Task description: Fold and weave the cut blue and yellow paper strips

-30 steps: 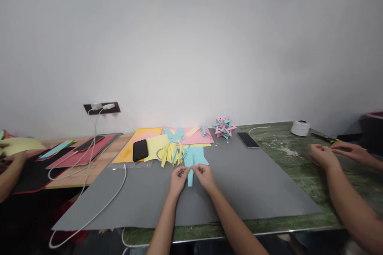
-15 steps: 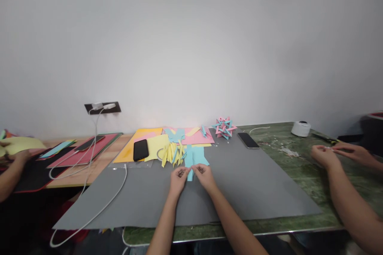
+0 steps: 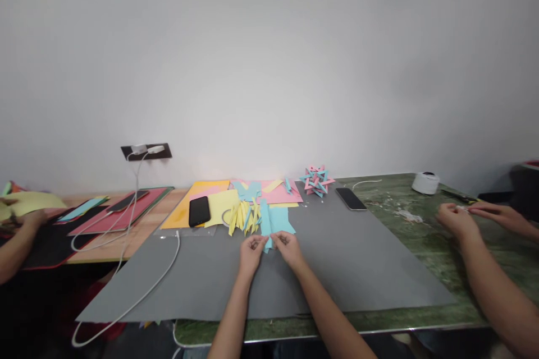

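Note:
A light-blue paper strip (image 3: 265, 217) stands lengthwise between my hands at the middle of the grey mat (image 3: 357, 269). My left hand (image 3: 252, 248) pinches its left edge, and the fingers of my right hand (image 3: 284, 244) close on its right edge. Just behind lies a wider light-blue paper sheet (image 3: 281, 219), partly covered by the strip. To the left is a pile of folded yellow paper strips (image 3: 243, 216), with part of a ring-shaped thing showing beside it. A pink-and-blue folded paper star ball (image 3: 316, 180) sits farther back, apart from both hands.
A black phone (image 3: 199, 211) rests on yellow and orange paper; another phone (image 3: 351, 199) lies right of the paper ball. A white cable (image 3: 164, 275) crosses the mat's left side. Co-workers' hands are busy at far left and right, near a white roll (image 3: 425, 183).
The lower end of the blue strip now looks shorter and folded up between my fingers. My hands stay in almost the same place; the view has shifted slightly.

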A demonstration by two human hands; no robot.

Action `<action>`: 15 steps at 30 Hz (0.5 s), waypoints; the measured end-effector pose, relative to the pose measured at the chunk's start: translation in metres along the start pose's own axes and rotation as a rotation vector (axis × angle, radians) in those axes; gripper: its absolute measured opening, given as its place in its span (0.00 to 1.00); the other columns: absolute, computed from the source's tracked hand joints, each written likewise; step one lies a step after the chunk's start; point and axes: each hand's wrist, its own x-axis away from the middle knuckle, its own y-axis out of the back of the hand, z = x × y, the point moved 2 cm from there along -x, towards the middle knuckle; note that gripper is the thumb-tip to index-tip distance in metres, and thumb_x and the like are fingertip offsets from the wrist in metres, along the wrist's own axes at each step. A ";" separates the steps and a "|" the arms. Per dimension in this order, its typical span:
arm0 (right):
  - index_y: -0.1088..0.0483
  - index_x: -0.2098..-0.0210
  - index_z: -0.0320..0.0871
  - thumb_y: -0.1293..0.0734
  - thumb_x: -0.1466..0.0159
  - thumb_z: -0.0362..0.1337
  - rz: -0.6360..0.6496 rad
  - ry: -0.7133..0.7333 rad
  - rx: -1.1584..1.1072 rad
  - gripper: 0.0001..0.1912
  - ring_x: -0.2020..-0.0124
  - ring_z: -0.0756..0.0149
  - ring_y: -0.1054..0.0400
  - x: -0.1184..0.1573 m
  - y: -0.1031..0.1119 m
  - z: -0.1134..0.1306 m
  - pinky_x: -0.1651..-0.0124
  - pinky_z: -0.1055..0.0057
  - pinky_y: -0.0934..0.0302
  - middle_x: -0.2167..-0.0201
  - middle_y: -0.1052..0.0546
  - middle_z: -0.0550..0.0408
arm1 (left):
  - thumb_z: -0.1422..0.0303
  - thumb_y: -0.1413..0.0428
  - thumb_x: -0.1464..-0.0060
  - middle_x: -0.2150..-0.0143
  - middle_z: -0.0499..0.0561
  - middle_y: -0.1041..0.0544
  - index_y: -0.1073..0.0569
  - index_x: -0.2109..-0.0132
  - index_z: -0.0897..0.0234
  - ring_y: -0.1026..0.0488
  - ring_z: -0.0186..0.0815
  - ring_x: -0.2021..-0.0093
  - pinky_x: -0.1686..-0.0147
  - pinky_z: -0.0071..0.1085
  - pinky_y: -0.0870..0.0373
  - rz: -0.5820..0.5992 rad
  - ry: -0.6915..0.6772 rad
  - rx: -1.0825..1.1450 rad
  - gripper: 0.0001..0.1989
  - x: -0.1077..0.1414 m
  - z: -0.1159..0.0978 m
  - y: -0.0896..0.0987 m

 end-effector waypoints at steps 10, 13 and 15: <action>0.38 0.83 0.41 0.38 0.52 0.50 -0.038 -0.042 -0.095 0.18 0.83 0.71 0.38 -0.001 0.002 -0.008 0.77 0.75 0.43 0.87 0.32 0.58 | 0.65 0.42 0.66 0.78 0.51 0.26 0.27 0.73 0.69 0.31 0.32 0.77 0.77 0.25 0.37 0.073 -0.024 -0.019 0.11 0.000 0.000 -0.003; 0.39 0.83 0.41 0.39 0.51 0.49 -0.039 -0.028 -0.103 0.17 0.83 0.71 0.38 -0.002 0.002 -0.008 0.76 0.75 0.44 0.87 0.33 0.58 | 0.66 0.41 0.67 0.78 0.51 0.26 0.28 0.71 0.69 0.32 0.31 0.79 0.79 0.24 0.38 0.082 -0.033 -0.049 0.12 0.001 0.001 -0.003; 0.40 0.82 0.41 0.39 0.50 0.48 -0.039 -0.022 -0.105 0.16 0.83 0.72 0.39 -0.003 0.002 -0.007 0.76 0.76 0.44 0.87 0.33 0.59 | 0.67 0.41 0.67 0.78 0.51 0.26 0.28 0.69 0.68 0.33 0.30 0.79 0.79 0.24 0.38 0.077 -0.038 -0.057 0.13 0.001 0.001 -0.002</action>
